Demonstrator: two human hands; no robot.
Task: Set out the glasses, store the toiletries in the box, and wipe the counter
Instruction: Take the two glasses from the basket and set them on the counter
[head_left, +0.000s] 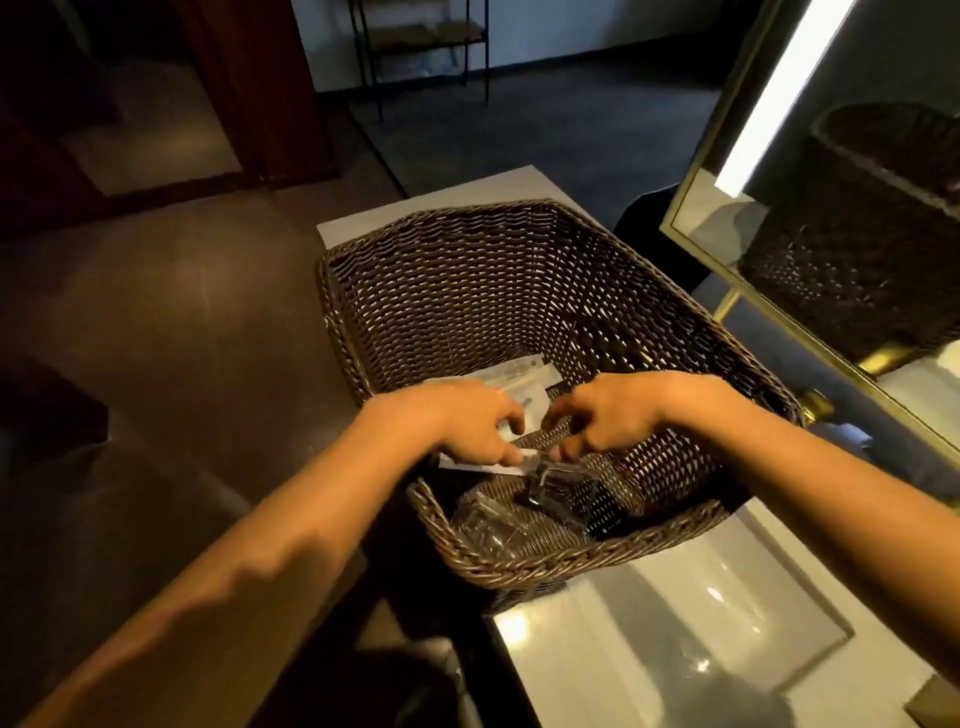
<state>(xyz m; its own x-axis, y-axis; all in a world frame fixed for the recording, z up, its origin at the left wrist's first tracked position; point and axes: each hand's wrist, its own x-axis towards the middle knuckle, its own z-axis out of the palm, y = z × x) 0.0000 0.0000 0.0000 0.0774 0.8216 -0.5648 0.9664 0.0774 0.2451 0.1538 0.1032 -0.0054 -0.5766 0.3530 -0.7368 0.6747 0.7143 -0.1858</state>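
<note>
A dark brown wicker basket (519, 244) stands on the white counter (691, 639). Both my hands reach inside it. My left hand (472, 421) pinches a white toiletry packet (467, 464) near the basket's left wall. My right hand (608, 415) has its fingers curled on a clear plastic packet holding a dark item (556, 488). More white packets (514, 375) lie flat further back on the basket floor. Another clear wrapped packet (488, 525) rests by the near rim. No glasses are in view.
A gold-framed mirror (852, 244) with a bright light strip stands to the right and reflects the basket. A sink basin (722, 623) is sunk in the counter in front of the basket. Dark floor lies to the left, with a metal rack (421, 36) at the back.
</note>
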